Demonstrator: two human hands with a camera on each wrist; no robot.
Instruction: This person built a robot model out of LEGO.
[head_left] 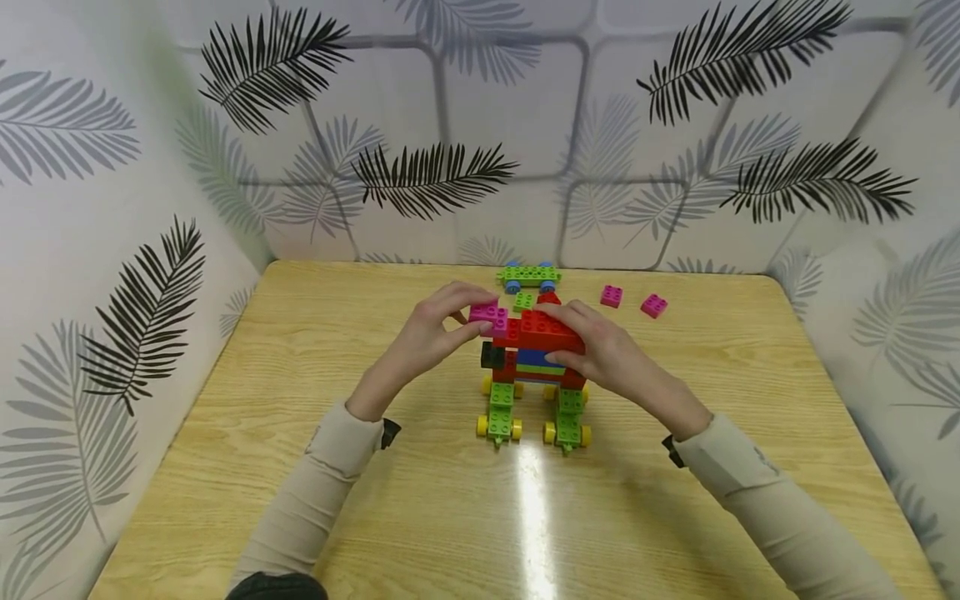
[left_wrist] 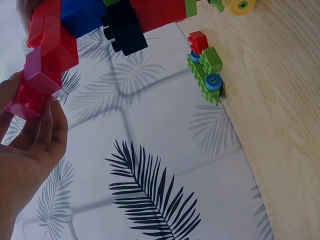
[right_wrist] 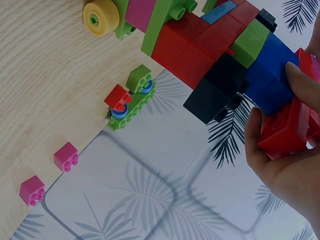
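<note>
A tall toy brick model [head_left: 517, 369] stands on two green wheeled bases with yellow wheels, its body stacked in red, blue and green. My left hand [head_left: 438, 327] pinches a pink brick [head_left: 491, 317] at the left end of the red top layer; in the left wrist view, a second pink piece [left_wrist: 43, 72] adjoins it. From the right, my right hand [head_left: 606, 350] grips the red brick [head_left: 547, 331] on top, thumb in front and fingers over its far side. One black brick [head_left: 492, 355] juts from the model's left side, and another black brick [right_wrist: 215, 90] shows in the right wrist view.
Behind the model, a green wheeled base [head_left: 528, 275] with blue wheels lies near the table's back edge. A small green brick [head_left: 523, 302] and a red brick [head_left: 550, 297] are close to it. Two pink bricks [head_left: 611, 296] lie to the back right. A patterned wall [head_left: 510, 108] rises behind.
</note>
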